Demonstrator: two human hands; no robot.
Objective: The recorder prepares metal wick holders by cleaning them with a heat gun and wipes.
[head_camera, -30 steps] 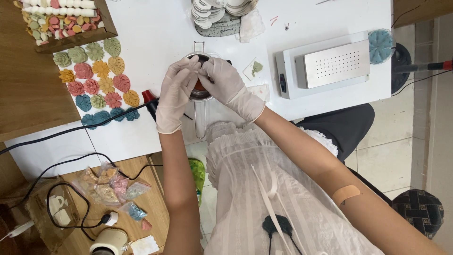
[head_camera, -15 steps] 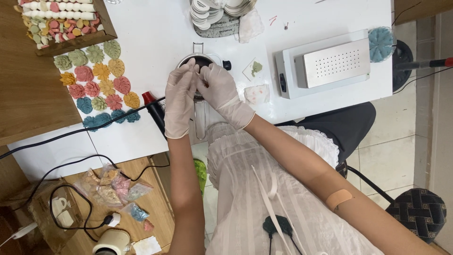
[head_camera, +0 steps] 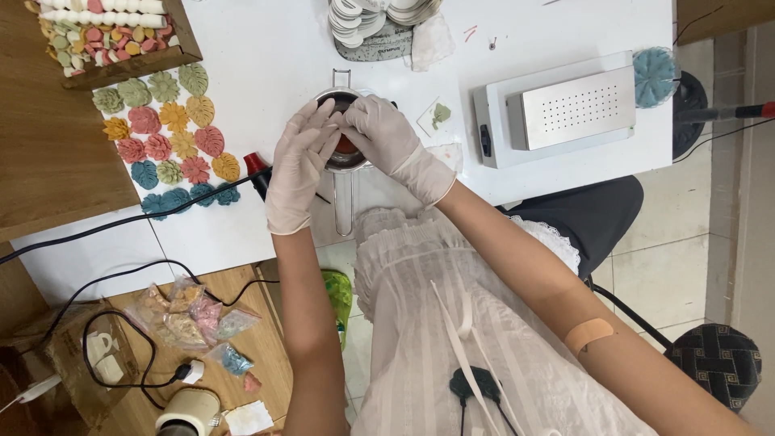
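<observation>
Both hands wear thin white gloves and meet over a small metal pot point(head_camera: 345, 153) that stands on the white table point(head_camera: 266, 64), just in front of the person's body. The pot is round, with a wire handle sticking out at its far side and a longer wire handle running back toward the person; a reddish-brown mass shows inside it.

The left hand point(head_camera: 297, 169) lies along the pot's left side, palm toward the metal, its fingers point(head_camera: 316, 121) stretched long and loosely together up over the rim. It is not closed round anything; it rests flat against the pot wall. The right hand point(head_camera: 386, 137) comes in from the other side and arches over the opening, with its fingertips point(head_camera: 349, 121) drawn together above the pot's far rim, right beside the left fingertips. Whether they pinch something small there or only touch the rim cannot be told, since the gloves hide the spot.

Left of the pot, a spread of flat leaf- and flower-shaped pieces point(head_camera: 165, 141) in green, pink, yellow and teal lies on the table. A wooden tray point(head_camera: 121, 36) of smaller coloured pieces sits at the far left corner. A red-tipped tool point(head_camera: 258, 171) on a black cable lies just beside the left wrist. To the right stands a white box with a perforated metal top point(head_camera: 565, 109), with a teal round piece point(head_camera: 655, 74) at its far corner. A stack of white moulds point(head_camera: 379, 20) sits at the far edge.
</observation>
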